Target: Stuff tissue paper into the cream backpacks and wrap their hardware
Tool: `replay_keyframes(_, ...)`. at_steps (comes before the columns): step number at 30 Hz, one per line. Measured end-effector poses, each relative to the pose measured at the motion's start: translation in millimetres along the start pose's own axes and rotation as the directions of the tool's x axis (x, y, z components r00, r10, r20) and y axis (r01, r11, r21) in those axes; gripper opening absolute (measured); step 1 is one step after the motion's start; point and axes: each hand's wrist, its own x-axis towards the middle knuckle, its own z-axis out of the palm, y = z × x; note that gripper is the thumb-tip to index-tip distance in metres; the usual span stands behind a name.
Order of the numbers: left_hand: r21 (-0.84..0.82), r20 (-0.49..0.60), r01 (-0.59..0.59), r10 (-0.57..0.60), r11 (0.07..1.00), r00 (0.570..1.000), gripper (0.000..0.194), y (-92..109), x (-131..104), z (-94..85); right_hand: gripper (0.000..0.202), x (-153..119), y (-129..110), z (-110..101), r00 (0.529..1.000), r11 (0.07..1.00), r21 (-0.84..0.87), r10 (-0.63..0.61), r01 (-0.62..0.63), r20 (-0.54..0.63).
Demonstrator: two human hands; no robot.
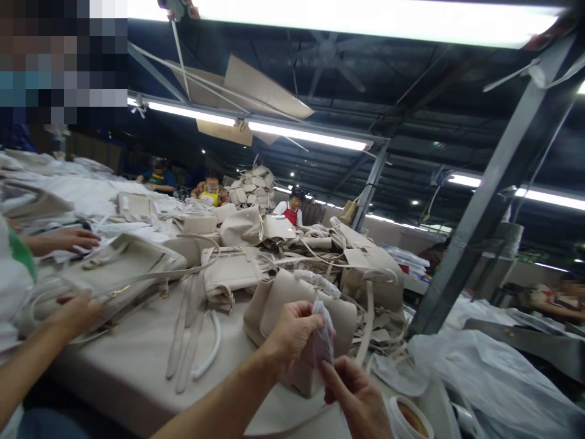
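A beige handbag (278, 299) stands upright on the table in front of me, its top handle (317, 282) covered in clear wrap. A thin white translucent wrapper (323, 335) hangs just below that handle, in front of the bag. The fingers of my left hand (292, 332) pinch its upper part. Lower down, my right hand (354, 390) pinches the bottom end between thumb and finger. Whatever lies inside the wrapper is hidden. Beige straps (185, 338) and a curved white tube (211, 347) lie to the left of the bag.
At left, a co-worker's hands (77, 314) are at another beige bag (123, 268). Bags and straps (315, 241) pile up behind. A tape roll (409, 417) and plastic sheeting (489, 372) lie at right, near a metal post (484, 201). Several people sit farther back.
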Motion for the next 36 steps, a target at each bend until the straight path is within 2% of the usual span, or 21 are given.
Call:
replay_keyframes(4, 0.114, 0.044, -0.037, 0.032, 0.993, 0.999, 0.041, -3.2, 0.8, -3.4, 0.056, 13.6, -12.4, -13.3, 0.992, 0.989, 0.125, 0.085, -0.074, -0.09)
replay_keyframes(6, 0.175, 0.051, -0.087, 0.079, 0.981, 0.996, 0.042, -6.9, 1.6, -5.4, 0.056, 25.2, -27.2, -8.5, 0.993, 0.987, 0.121, 0.108, -0.103, -0.037)
replay_keyframes(8, 0.222, 0.057, -0.152, 0.142, 0.963, 0.988, 0.041, -10.3, 2.1, -7.6, 0.047, 35.4, -42.0, 2.6, 0.99, 0.985, 0.111, 0.124, -0.131, 0.064)
replay_keyframes(11, 0.291, 0.025, -0.203, 0.204, 0.935, 0.979, 0.039, -11.5, 0.8, -11.3, 0.037, 43.3, -55.1, 19.9, 0.972, 0.953, 0.238, 0.143, -0.185, 0.184)
replay_keyframes(15, 0.283, -0.023, -0.198, 0.213, 0.938, 0.977, 0.041, -8.5, -3.1, -16.1, 0.032, 44.1, -53.7, 26.5, 0.96, 0.899, 0.376, 0.138, -0.225, 0.244)
replay_keyframes(19, 0.165, -0.016, -0.183, 0.188, 0.969, 0.982, 0.044, -8.8, -5.5, -17.4, 0.032, 44.1, -45.4, 21.9, 0.949, 0.897, 0.374, 0.128, -0.234, 0.287)
replay_keyframes(25, 0.103, -0.084, -0.123, 0.132, 0.987, 0.988, 0.039, -13.7, -4.9, -14.2, 0.036, 51.9, -38.4, 23.7, 0.963, 0.929, 0.331, 0.082, -0.168, 0.258)
replay_keyframes(28, 0.116, -0.128, -0.112, 0.127, 0.987, 0.984, 0.032, -16.6, -1.5, -14.5, 0.037, 57.1, -33.5, 27.9, 0.991, 0.95, 0.309, 0.009, -0.051, 0.136)
replay_keyframes(31, 0.14, -0.184, -0.108, 0.133, 0.984, 0.974, 0.027, -18.2, 1.6, -15.3, 0.033, 57.7, -29.4, 30.5, 0.997, 0.981, 0.186, -0.063, 0.053, 0.05)
replay_keyframes(34, 0.159, -0.179, -0.096, 0.125, 0.982, 0.976, 0.027, -17.7, 3.8, -15.6, 0.031, 52.3, -31.9, 32.1, 0.998, 0.994, 0.108, -0.013, 0.006, 0.067)
replay_keyframes(36, 0.183, -0.168, -0.108, 0.139, 0.977, 0.976, 0.028, -17.2, 5.4, -15.9, 0.033, 47.4, -37.1, 33.6, 0.99, 0.977, 0.189, 0.074, -0.095, 0.116)
